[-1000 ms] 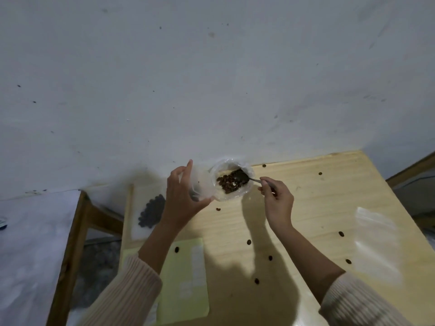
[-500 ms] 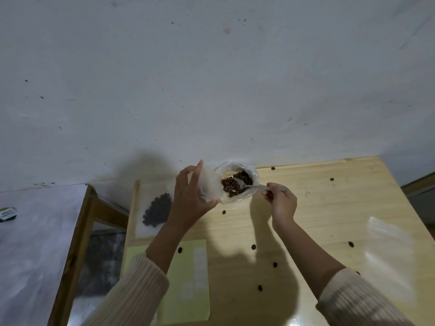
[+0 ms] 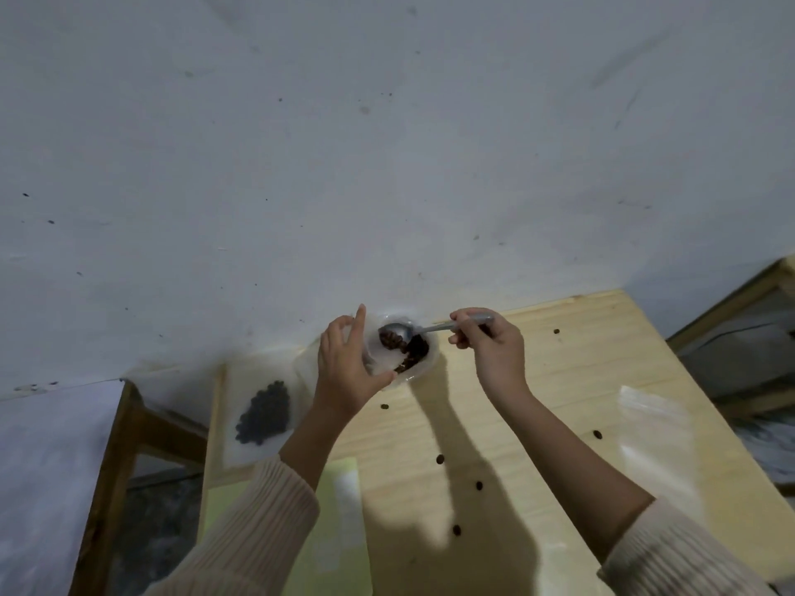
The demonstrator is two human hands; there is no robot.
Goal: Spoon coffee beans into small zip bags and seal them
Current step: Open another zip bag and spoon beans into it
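Left hand: the left hand (image 3: 346,367) is raised at the far edge of the table, thumb and fingers curled round a small zip bag (image 3: 373,357). The bag is translucent, and its mouth is hard to make out.
Right hand: the right hand (image 3: 490,350) pinches the handle of a metal spoon (image 3: 434,326), fingers closed on it and the bowl pointing left.
Spoon load: the bowl sits just above the coffee beans (image 3: 413,350) in a clear container (image 3: 423,367), which touches the held bag.
Step in hand: it looks like a spoonful is being carried to the bag.
Risk, spill: loose beans (image 3: 439,459) already lie scattered over the table (image 3: 559,380). A tilted spoon or a missed mouth would likely add more.
Risk, bag: the film is limp, so the mouth may fold shut if the left grip slackens, and beans would roll off.
Risk, container: it stands at the far edge against the wall (image 3: 387,165). A nudge from either hand could tip it.
Risk, seal: a bean caught in the zip track would probably stop it closing.
Left: a filled zip bag (image 3: 262,415) lies flat, with a green sheet (image 3: 340,509) nearer.
Right: an empty zip bag (image 3: 654,428) lies well apart from the hands.
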